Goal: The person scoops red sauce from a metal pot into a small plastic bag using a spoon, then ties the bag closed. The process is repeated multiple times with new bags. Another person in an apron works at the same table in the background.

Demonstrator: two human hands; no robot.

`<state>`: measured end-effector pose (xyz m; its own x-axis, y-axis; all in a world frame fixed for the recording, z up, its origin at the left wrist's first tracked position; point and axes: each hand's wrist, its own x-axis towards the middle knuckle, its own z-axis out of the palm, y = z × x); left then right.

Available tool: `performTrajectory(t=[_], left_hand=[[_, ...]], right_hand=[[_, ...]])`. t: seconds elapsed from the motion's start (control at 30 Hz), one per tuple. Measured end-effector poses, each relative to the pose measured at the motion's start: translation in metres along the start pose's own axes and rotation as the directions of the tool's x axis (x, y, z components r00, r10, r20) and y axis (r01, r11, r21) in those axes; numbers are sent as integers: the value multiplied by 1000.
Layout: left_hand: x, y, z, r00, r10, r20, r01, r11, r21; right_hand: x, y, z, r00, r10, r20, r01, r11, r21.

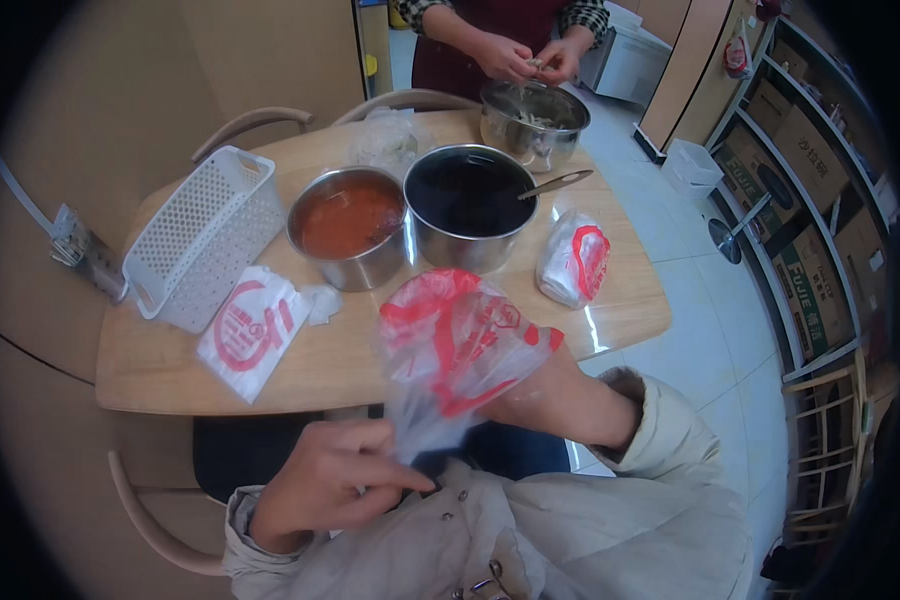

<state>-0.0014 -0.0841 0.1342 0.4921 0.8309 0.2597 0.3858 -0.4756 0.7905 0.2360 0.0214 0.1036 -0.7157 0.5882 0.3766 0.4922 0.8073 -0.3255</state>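
A thin clear plastic bag (450,350) with red print hangs in front of me, above the table's near edge. My right hand (525,390) reaches up to it from the right. The bag covers its fingers, and I cannot tell whether they are inside it or behind it. At the bag's lower left edge, my left hand (345,475) is closed on the plastic, its index finger bent toward the right. Just beyond the bag stand a steel pot of orange-red liquid (345,225) and a steel pot of dark liquid (470,200) with a metal handle leaning over its rim.
On the wooden table (150,370) are a white perforated basket (205,235), a flat printed bag (255,335) and a bundle of bags (573,260). Across it, a person's hands (535,60) work over a steel bowl (535,130). Shelves with boxes (800,220) line the right.
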Motion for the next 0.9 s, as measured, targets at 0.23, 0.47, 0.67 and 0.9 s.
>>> performTrajectory(t=[0.23, 0.47, 0.67, 0.9], left_hand=[[37, -91, 33, 894, -104, -436, 393, 651, 650], [52, -162, 31, 943, -40, -330, 75, 993, 94], [53, -173, 32, 826, -469, -314, 302, 837, -457], [72, -174, 21, 895, -432, -111, 378, 866, -328]], right_hand=[[9, 13, 18, 870, 74, 488, -15, 992, -124], [-34, 55, 57, 954, -215, -209, 227, 973, 39], [-34, 85, 69, 843, 527, -106, -224, 523, 822], [-8, 124, 82, 793, 590, 151, -483, 459, 746]])
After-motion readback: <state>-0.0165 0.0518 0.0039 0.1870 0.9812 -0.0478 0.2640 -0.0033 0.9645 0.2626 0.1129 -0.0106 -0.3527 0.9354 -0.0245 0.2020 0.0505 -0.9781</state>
